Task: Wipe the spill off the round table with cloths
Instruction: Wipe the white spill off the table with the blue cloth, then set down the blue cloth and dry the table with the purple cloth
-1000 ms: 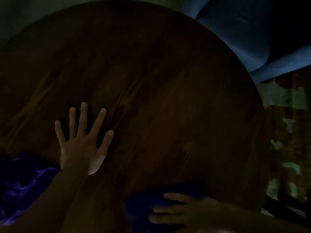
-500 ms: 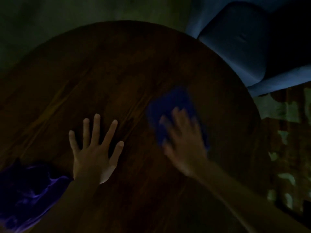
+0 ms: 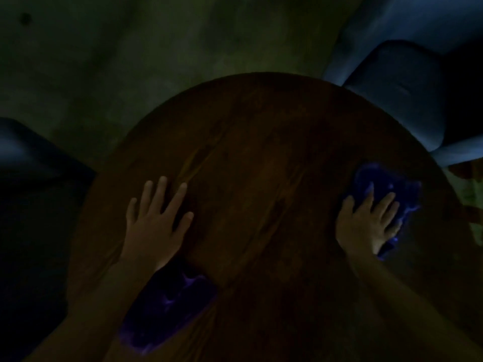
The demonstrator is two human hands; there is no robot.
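Observation:
The scene is very dark. A round brown wooden table [image 3: 261,142] fills the middle of the head view. My right hand [image 3: 366,223] presses flat on a blue cloth [image 3: 392,184] near the table's right edge, fingers spread over it. My left hand [image 3: 156,223] lies flat on the bare wood at the left, fingers apart, holding nothing. A second purple-blue cloth [image 3: 167,307] lies crumpled on the table just below my left wrist. No spill can be made out in this dim light.
A blue upholstered chair [image 3: 397,95] stands beyond the table at the upper right. Another dark blue seat [image 3: 31,163] is at the left. Dark greenish floor [image 3: 130,61] lies past the far edge, and a patterned rug [image 3: 470,199] shows at the right.
My right hand swept the blue cloth from the near edge across the middle to the table's right edge. The view tilted, showing more floor. My left hand stayed flat on the wood.

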